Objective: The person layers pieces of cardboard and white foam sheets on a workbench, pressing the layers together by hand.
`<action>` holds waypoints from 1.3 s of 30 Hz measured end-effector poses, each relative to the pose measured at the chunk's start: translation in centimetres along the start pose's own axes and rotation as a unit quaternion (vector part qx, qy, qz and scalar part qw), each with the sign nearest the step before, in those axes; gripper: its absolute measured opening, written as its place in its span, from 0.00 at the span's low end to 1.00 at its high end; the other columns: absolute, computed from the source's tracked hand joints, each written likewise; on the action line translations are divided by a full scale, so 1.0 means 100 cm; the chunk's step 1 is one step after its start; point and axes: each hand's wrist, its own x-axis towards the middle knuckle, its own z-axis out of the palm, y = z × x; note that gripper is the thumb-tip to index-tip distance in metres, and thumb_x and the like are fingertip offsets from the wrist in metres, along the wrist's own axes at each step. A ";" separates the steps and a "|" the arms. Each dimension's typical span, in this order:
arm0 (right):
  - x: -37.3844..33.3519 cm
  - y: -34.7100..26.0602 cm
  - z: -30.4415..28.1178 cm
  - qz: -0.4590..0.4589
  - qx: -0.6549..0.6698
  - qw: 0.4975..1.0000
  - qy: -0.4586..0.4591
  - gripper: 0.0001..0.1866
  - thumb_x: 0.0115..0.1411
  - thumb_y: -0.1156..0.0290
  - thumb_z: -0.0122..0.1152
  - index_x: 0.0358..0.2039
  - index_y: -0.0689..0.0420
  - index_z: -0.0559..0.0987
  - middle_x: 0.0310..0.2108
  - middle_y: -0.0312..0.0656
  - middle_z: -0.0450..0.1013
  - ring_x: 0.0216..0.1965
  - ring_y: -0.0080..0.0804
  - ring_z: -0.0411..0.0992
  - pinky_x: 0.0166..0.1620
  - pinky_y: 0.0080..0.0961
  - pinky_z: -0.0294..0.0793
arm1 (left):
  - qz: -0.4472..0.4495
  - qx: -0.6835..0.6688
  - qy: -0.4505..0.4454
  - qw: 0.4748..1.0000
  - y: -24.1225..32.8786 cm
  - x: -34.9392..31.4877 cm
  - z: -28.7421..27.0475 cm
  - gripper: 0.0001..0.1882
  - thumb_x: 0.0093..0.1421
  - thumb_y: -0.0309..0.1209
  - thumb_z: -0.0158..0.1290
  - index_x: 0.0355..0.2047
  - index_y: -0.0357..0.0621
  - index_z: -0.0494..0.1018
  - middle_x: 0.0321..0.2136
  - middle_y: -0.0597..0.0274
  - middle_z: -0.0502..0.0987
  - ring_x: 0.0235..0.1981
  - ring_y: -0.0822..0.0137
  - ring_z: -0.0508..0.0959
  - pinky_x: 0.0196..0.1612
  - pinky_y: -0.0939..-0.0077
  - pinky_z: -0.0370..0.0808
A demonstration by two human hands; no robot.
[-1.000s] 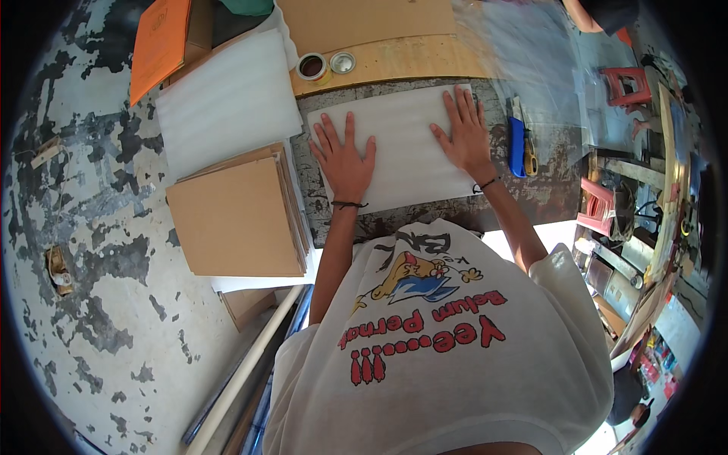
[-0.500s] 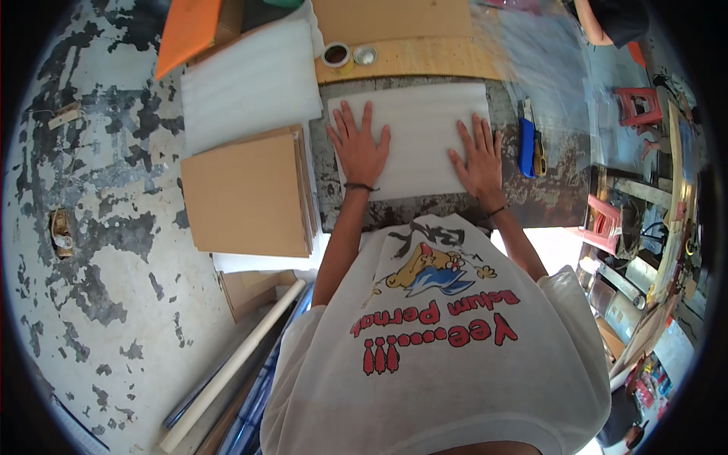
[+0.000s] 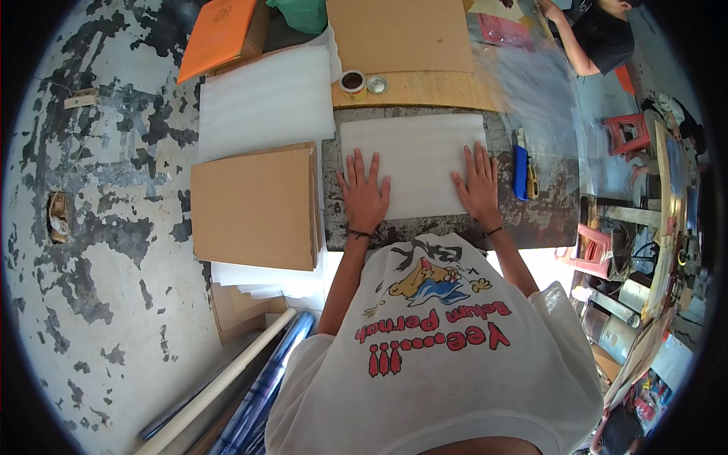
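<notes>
A thin white foam sheet [image 3: 421,167] lies flat on the dark, worn tabletop [image 3: 557,220] in front of me. On its left side rests my left hand [image 3: 366,196], palm down with the fingers spread. My right hand [image 3: 479,188] presses flat on the right side, fingers stretched forward. Neither hand grips anything. To the right of the sheet lie a blue utility knife [image 3: 520,173] and a slim tool with a yellow and black handle [image 3: 532,182], side by side. Beyond the sheet, a roll of tape [image 3: 352,83] sits beside a small round silvery piece [image 3: 377,85].
Stacked brown cardboard [image 3: 254,208] and white foam sheets [image 3: 265,98] are at my left. An orange box [image 3: 220,38] stands behind them. Long rolls [image 3: 220,383] lean at lower left. Clear plastic sheeting [image 3: 531,91] covers the far right; another person [image 3: 599,38] is beyond it.
The view has shifted, so the table appears lower in the picture. My left hand has slid toward me along the sheet; my right hand keeps about the same place on it.
</notes>
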 end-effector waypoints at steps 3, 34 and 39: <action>0.003 0.001 0.005 0.029 0.005 0.999 0.036 0.37 0.69 0.48 0.48 0.72 0.52 0.56 0.73 0.56 0.46 0.74 0.53 0.43 0.73 0.55 0.36 | 0.005 0.058 -0.006 0.998 0.012 0.002 -0.004 0.30 0.67 0.43 0.46 0.69 0.55 0.61 0.73 0.47 0.50 0.73 0.47 0.49 0.71 0.36 0.40; 0.036 0.054 -0.019 0.322 0.442 0.832 0.092 0.42 0.61 0.58 0.69 0.68 0.64 0.61 0.46 0.43 0.78 0.43 0.25 0.73 0.47 0.23 0.71 | -0.289 -0.427 0.087 0.852 -0.020 0.029 -0.003 0.31 0.63 0.33 0.59 0.62 0.28 0.66 0.50 0.48 0.77 0.51 0.62 0.77 0.56 0.67 0.71; 0.013 0.052 -0.060 0.232 0.584 0.764 0.143 0.35 0.64 0.68 0.67 0.67 0.65 0.63 0.52 0.47 0.76 0.50 0.29 0.74 0.53 0.24 0.73 | -0.250 -0.584 0.051 0.770 -0.024 0.018 -0.028 0.26 0.61 0.28 0.63 0.57 0.28 0.71 0.43 0.62 0.79 0.39 0.74 0.77 0.45 0.79 0.74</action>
